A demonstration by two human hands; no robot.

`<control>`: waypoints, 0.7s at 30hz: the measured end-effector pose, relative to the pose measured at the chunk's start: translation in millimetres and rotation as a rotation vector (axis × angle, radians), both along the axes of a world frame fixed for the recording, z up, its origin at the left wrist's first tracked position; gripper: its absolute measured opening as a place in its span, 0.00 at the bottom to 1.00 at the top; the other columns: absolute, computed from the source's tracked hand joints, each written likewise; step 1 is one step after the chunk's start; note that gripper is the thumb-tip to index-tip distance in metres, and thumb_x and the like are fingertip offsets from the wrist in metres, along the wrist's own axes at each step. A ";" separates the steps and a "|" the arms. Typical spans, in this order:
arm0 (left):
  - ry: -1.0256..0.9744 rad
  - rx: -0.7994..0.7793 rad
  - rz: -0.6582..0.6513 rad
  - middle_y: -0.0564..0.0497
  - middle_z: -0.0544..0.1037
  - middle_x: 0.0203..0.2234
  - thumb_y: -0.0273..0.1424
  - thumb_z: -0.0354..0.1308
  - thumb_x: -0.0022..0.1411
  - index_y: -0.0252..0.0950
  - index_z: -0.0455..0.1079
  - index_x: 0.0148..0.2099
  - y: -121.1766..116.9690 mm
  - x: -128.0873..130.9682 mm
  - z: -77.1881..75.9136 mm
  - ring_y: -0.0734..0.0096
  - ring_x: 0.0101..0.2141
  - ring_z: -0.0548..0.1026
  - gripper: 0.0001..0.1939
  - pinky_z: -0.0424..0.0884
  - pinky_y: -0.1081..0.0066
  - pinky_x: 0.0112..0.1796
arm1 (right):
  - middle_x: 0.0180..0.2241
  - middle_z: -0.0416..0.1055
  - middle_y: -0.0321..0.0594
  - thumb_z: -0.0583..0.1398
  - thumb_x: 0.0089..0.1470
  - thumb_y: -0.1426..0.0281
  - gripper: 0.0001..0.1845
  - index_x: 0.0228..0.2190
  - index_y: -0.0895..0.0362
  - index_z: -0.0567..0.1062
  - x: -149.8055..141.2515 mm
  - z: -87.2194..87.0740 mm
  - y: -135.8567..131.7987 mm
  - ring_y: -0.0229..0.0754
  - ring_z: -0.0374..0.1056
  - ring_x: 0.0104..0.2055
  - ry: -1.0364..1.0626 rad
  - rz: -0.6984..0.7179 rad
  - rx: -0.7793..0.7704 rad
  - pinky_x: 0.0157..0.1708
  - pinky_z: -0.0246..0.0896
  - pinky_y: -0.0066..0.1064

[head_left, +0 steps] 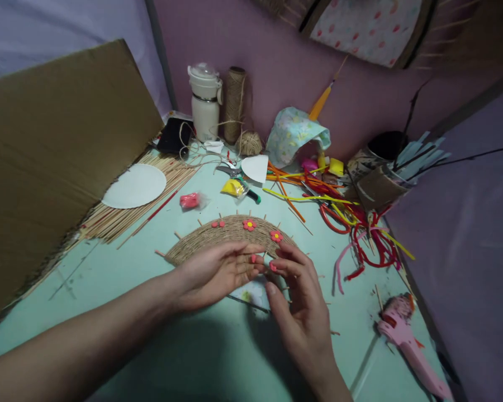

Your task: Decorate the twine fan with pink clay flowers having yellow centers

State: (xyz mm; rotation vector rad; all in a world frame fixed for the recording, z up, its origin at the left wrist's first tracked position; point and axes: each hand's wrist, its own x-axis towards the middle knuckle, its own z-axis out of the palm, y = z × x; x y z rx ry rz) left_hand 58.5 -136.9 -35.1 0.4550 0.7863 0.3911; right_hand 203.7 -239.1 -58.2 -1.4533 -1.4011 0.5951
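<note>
My left hand (222, 273) is palm up with its fingers stretched out, and a small pink piece of clay (254, 258) rests at the fingers. Facing it, my right hand (304, 301) has curved fingers with another small pink clay piece (273, 267) at their tips; its thumb stands apart. Behind both hands lies an arched panel of woven twine (201, 239) with short sticks poking out along its edge. Two pink clay flowers with yellow centres, one flower (249, 224) and a second flower (276, 236), sit on the weave beside two pink dots (218, 224). My hands hide the panel's lower middle.
Packets of pink clay (190, 201) and yellow clay (233, 188) lie beyond the panel. Wooden sticks (109, 220) and a white oval (136, 186) are at left, beside a cardboard sheet (67, 139). Red-handled scissors (334, 219), pipe cleaners (373, 259) and a pink glue gun (414, 349) lie right.
</note>
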 end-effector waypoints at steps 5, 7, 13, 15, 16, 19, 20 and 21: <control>-0.121 -0.118 0.066 0.40 0.78 0.43 0.26 0.49 0.66 0.28 0.74 0.46 -6.5 0.2 -4.7 0.70 0.48 0.75 0.14 0.66 0.69 0.55 | 0.60 0.58 0.48 0.58 0.56 0.73 0.17 0.49 0.53 0.68 -2.5 -2.2 3.7 0.53 0.53 0.63 -0.362 0.027 0.021 0.59 0.54 0.54; -0.138 -0.024 0.070 0.41 0.78 0.45 0.24 0.52 0.64 0.29 0.75 0.46 -6.5 -2.6 -4.0 0.70 0.50 0.74 0.12 0.65 0.69 0.56 | 0.60 0.57 0.49 0.57 0.56 0.73 0.18 0.50 0.54 0.68 -4.2 -4.4 5.3 0.54 0.52 0.63 -0.449 0.018 0.023 0.59 0.53 0.56; 0.003 0.162 0.044 0.47 0.80 0.44 0.25 0.65 0.54 0.36 0.76 0.46 -9.3 -3.9 -13.0 0.70 0.46 0.75 0.15 0.66 0.67 0.53 | 0.60 0.56 0.49 0.56 0.58 0.73 0.21 0.53 0.53 0.66 -6.3 -7.2 4.4 0.55 0.53 0.62 -0.484 0.034 0.042 0.57 0.56 0.57; 0.043 0.230 0.066 0.47 0.80 0.41 0.26 0.67 0.52 0.35 0.77 0.44 -10.1 -2.3 -17.1 0.69 0.43 0.76 0.14 0.68 0.66 0.50 | 0.60 0.56 0.48 0.56 0.58 0.74 0.22 0.54 0.52 0.66 -6.0 -7.4 3.0 0.54 0.53 0.62 -0.470 0.042 0.054 0.56 0.58 0.56; 0.063 0.265 0.079 0.47 0.80 0.39 0.27 0.68 0.51 0.34 0.77 0.42 -10.5 -1.4 -18.6 0.69 0.42 0.76 0.14 0.68 0.65 0.49 | 0.60 0.56 0.48 0.56 0.58 0.74 0.22 0.54 0.52 0.66 -5.9 -7.5 2.3 0.54 0.53 0.62 -0.462 0.040 0.062 0.55 0.58 0.56; 0.104 0.331 0.127 0.48 0.80 0.35 0.28 0.69 0.48 0.33 0.77 0.39 -11.5 0.8 -21.2 0.69 0.38 0.76 0.13 0.69 0.65 0.46 | 0.60 0.57 0.47 0.56 0.59 0.74 0.22 0.54 0.51 0.67 -6.1 -6.5 0.6 0.53 0.55 0.62 -0.421 0.036 0.064 0.56 0.59 0.54; 0.106 0.341 0.140 0.49 0.80 0.34 0.28 0.70 0.48 0.33 0.76 0.38 -11.8 1.2 -21.5 0.70 0.37 0.76 0.13 0.69 0.65 0.45 | 0.60 0.58 0.47 0.55 0.59 0.74 0.22 0.54 0.51 0.67 -6.2 -5.6 0.2 0.52 0.56 0.62 -0.403 0.038 0.059 0.56 0.59 0.53; 0.106 0.349 0.151 0.49 0.79 0.33 0.28 0.70 0.48 0.33 0.76 0.37 -12.0 1.6 -21.5 0.70 0.37 0.75 0.13 0.69 0.66 0.44 | 0.60 0.59 0.47 0.55 0.59 0.74 0.22 0.54 0.51 0.68 -6.4 -4.3 -0.1 0.51 0.56 0.62 -0.385 0.038 0.056 0.56 0.60 0.52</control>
